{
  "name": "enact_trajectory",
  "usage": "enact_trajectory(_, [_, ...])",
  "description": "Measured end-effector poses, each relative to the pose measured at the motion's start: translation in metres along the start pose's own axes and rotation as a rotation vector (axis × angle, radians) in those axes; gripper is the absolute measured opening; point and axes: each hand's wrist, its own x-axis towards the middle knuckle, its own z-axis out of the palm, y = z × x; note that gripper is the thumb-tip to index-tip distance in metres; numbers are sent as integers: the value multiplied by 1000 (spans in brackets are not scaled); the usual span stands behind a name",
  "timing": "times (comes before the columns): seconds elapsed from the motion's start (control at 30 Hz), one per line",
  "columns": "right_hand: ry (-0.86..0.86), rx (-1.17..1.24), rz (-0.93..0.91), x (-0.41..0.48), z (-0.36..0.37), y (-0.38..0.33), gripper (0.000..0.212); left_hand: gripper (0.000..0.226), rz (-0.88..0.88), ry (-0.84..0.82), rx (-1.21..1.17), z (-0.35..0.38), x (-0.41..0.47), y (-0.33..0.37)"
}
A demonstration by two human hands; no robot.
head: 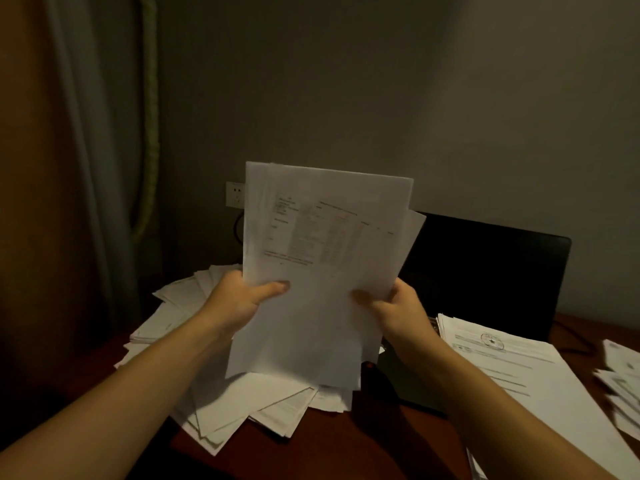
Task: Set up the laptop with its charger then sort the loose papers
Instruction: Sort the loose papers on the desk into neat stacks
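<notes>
Sheaf (322, 271) in left grip (239, 301), right grip (398, 308); three piles (242, 403) (519, 368) (623, 386), one laptop (485, 271).

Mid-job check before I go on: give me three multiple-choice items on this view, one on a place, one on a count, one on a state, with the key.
1. Where does the stamped stack lie, relative to the held sheaf?
A. left of it
B. right of it, in front of the laptop
C. behind it, against the wall

2. How many hands grip the held sheaf?
A. none
B. one
C. two

3. The laptop is:
A. shut
B. open, screen dark
C. open, screen lit

Key:
1 B, the sheet with the round stamp shows at the right, below the screen.
2 C, the left hand and the right hand each pinch the sheaf, thumb in front.
3 B, the lid stands up and its screen is black.
</notes>
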Motion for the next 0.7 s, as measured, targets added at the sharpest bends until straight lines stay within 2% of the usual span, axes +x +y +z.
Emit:
enact_trajectory(0.13, [33,26,-75,5,5,-14,33,18,58,54,-83,0,2,11])
enact_trajectory(0.23, [35,31,-134,8,9,-25,42,24,89,42,-103,-7,2,17])
enact_trajectory(0.4, [48,-8,-95,-4,14,5,57,40,18,87,-80,-12,-3,-13])
enact_trajectory(0.53, [65,-10,-101,-10,18,16,74,40,57,109,-22,-10,-5,-22])
enact_trajectory(0.7, [72,-41,-153,-4,25,7,67,42,133,183,-13,7,-4,-18])
